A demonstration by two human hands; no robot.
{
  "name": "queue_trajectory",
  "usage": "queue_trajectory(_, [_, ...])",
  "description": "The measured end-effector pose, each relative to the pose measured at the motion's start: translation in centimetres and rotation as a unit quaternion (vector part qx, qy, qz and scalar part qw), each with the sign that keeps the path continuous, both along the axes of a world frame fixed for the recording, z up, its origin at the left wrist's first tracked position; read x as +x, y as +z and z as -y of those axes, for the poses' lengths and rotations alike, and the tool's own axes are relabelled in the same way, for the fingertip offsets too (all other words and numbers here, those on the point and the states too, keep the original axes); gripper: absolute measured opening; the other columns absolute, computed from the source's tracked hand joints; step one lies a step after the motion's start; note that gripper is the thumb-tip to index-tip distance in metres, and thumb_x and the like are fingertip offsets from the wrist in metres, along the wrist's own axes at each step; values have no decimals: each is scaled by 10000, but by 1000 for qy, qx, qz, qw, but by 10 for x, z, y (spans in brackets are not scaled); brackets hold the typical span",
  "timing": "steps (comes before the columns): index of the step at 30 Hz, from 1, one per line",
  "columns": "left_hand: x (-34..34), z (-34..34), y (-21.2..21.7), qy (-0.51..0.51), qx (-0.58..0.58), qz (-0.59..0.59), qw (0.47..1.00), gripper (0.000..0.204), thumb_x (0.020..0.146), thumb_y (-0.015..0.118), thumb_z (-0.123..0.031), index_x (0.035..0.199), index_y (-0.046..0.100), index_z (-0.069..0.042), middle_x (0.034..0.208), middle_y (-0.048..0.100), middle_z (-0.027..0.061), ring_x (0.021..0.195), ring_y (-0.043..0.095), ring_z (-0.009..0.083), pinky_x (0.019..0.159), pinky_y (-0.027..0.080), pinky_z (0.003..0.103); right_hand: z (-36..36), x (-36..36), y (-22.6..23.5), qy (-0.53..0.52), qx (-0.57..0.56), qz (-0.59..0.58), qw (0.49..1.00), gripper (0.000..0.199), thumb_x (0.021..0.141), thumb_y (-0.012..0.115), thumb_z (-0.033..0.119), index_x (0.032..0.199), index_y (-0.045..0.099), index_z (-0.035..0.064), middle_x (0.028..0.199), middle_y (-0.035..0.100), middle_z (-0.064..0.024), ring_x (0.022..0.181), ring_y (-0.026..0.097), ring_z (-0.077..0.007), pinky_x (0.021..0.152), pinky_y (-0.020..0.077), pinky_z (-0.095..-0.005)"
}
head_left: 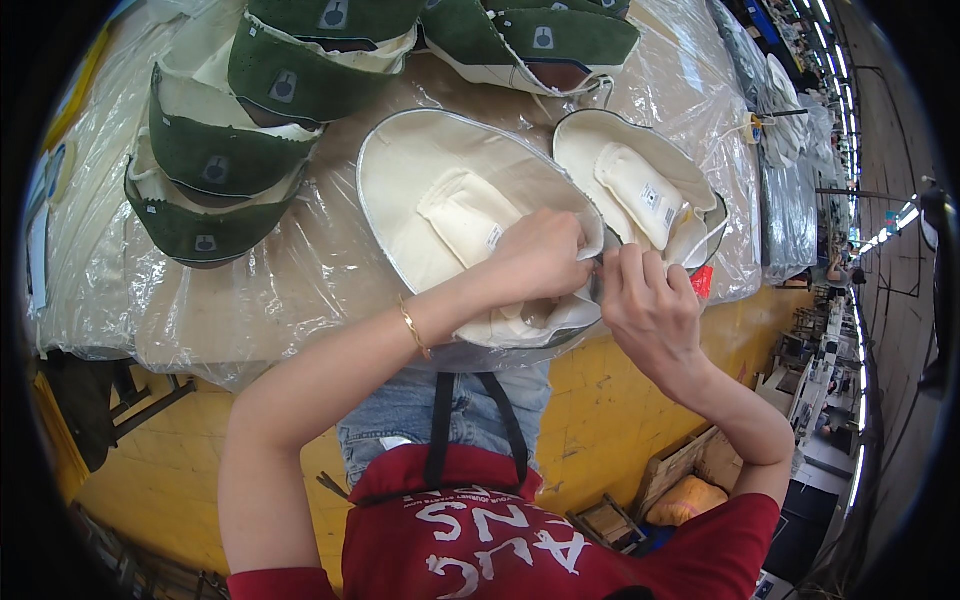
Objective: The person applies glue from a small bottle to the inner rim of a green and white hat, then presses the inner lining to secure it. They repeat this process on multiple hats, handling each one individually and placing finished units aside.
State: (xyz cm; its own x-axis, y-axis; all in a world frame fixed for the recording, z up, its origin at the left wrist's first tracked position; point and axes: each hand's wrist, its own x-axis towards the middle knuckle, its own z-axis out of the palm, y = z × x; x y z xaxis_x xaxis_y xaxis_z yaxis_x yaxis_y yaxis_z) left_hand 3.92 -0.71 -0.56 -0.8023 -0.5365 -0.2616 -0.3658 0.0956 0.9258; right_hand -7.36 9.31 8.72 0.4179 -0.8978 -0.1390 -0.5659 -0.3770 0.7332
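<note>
A shoe upper (395, 190) with cream lining and a dark edge lies on the plastic-covered table in front of me, its inside facing up. A padded cream tongue (462, 212) shows inside it. My left hand (545, 255) is closed on the upper's right edge, with the fingers curled inward. Right beside it, my right hand (650, 300) pinches at the same edge. Whatever small thing may be between the fingertips is hidden. A second cream-lined upper (590, 140), with a labelled tongue (640, 195), lies just beyond my right hand.
Stacked green shoe uppers (215, 165) stand at the far left, and more green uppers (560, 40) lie at the back. A red tag (702, 282) is near the table's right edge. Clear plastic sheeting (310, 220) covers the table. Wooden crates (690, 465) stand on the yellow floor.
</note>
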Motion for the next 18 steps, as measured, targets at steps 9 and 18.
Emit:
queue_trajectory(9, [0,1,1,-2,8,3,1000,241,772,676,-226,765,697,14,739,683,202,785,683,368,737,544,424,-4,-7,0,18,-13,26,999,138,855,616,177,770,568,80,680,381,-4,572,433,-122,546,317,-289])
queue_trajectory(18, [4,11,2,-24,140,-46,989,261,845,573,-141,689,626,61,600,658,133,547,681,189,501,524,305,-7,-13,13,19,-3,32,999,188,916,628,260,866,608,80,717,445,0,578,469,-121,557,340,-286])
